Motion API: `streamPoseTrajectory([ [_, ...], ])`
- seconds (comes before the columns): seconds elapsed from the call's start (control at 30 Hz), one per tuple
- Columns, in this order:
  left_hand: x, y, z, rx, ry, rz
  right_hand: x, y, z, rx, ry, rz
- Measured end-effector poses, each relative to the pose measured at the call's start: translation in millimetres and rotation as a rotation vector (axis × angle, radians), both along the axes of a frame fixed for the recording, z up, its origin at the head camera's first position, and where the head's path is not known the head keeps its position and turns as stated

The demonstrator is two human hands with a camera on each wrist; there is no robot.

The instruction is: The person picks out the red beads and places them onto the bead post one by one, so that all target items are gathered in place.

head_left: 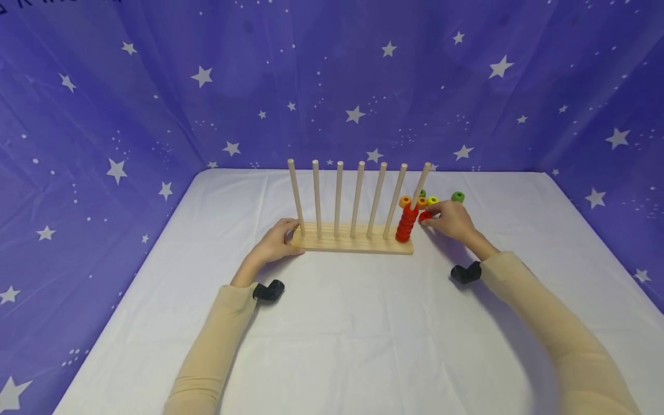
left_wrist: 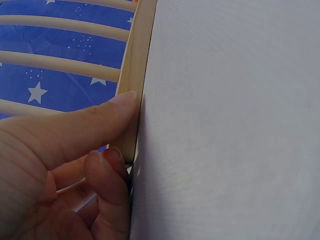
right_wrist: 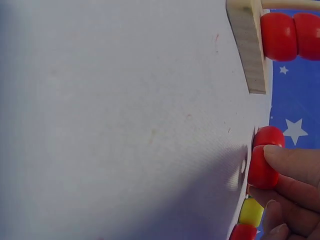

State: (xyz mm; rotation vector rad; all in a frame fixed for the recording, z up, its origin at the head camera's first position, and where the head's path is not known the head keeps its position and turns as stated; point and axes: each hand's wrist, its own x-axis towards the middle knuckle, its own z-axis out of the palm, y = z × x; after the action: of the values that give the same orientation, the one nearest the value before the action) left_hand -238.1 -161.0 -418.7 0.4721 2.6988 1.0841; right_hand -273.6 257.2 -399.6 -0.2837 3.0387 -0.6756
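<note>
While the left hand [head_left: 277, 241], left of centre in the head view, is gripping the near end of the wooden rack [head_left: 353, 245] with thumb and curled fingers, that rack is standing mid-frame on white cloth [head_left: 332, 334], its seven slim, pale pegs [head_left: 338, 199] rising from a flat, grained base. Right of centre, glossy, rounded red beads are sitting stacked [head_left: 407, 225] on the rightmost peg [head_left: 421, 184], and just beyond them the right hand [head_left: 450, 219] is pinching a loose red bead [right_wrist: 259, 170] between thumb and fingers, near orange [head_left: 402, 203], yellow [head_left: 433, 200] and green beads [head_left: 457, 197].
</note>
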Motion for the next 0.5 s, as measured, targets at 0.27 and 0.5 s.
streamPoseTrajectory([
  [0.27,-1.3,0.2,1.2,0.000,-0.005,-0.001,9.0,4,7.6,0.009,0.117,0.010],
  [0.5,-0.6,0.3,0.3,0.008,-0.008,0.000,15.3,8,11.5,0.001,0.163,-0.016],
])
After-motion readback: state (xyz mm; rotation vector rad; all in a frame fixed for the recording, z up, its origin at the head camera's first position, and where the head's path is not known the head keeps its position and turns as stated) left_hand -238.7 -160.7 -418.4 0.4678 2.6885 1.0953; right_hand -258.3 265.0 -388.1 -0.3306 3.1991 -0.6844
